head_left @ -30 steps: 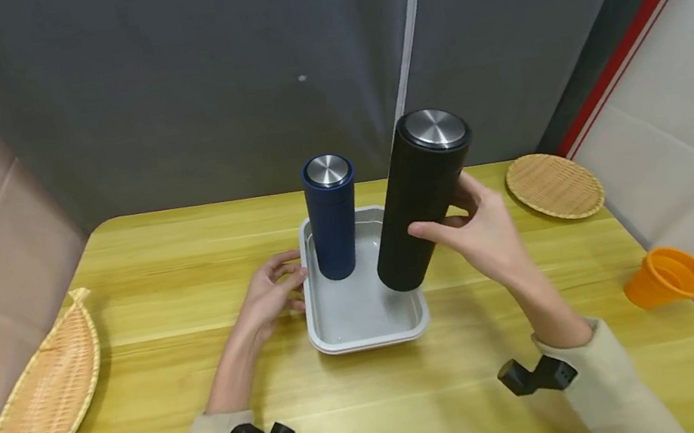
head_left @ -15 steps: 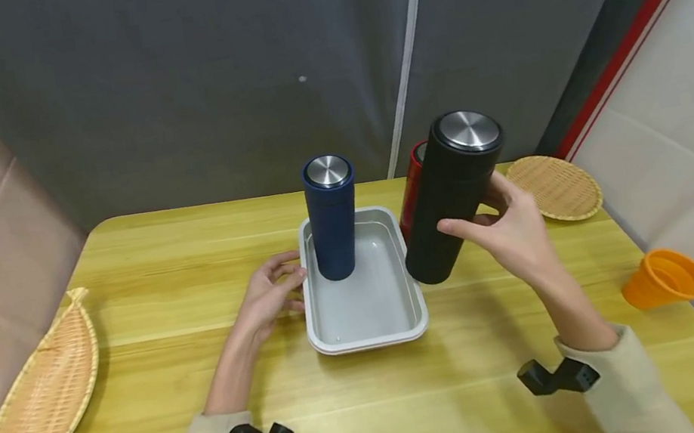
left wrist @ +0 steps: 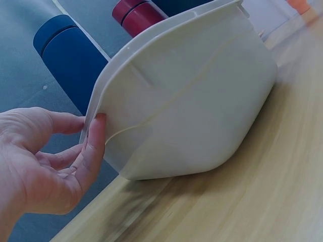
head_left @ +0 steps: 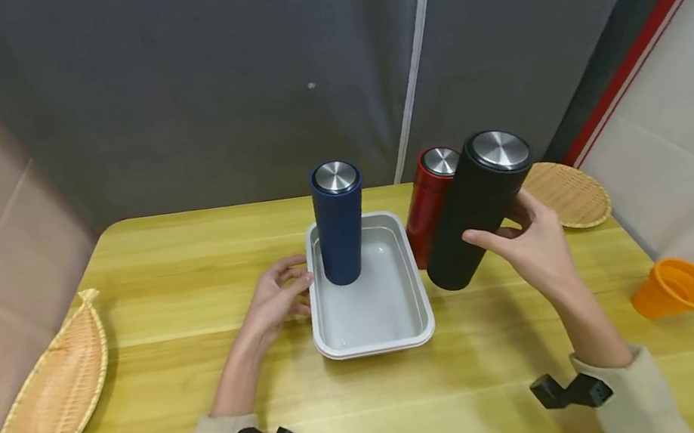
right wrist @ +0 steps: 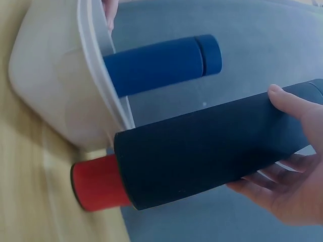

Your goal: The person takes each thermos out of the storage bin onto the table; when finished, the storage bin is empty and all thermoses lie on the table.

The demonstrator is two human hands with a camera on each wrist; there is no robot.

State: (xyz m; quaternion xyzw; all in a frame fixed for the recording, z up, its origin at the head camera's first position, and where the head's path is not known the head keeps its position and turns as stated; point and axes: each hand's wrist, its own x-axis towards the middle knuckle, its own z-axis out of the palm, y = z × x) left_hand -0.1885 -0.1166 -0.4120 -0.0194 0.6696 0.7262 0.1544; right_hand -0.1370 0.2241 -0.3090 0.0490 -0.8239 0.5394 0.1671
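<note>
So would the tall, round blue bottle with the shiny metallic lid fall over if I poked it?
The blue bottle might tip, being tall and narrow. Its round sides could let it roll, but the walls of the pale, smooth, rectangular tub would probably catch it.

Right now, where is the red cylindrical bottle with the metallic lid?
In the head view, the red cylindrical bottle is just right of the gray rectangular tub, partly hidden behind the black cylindrical bottle.
</note>
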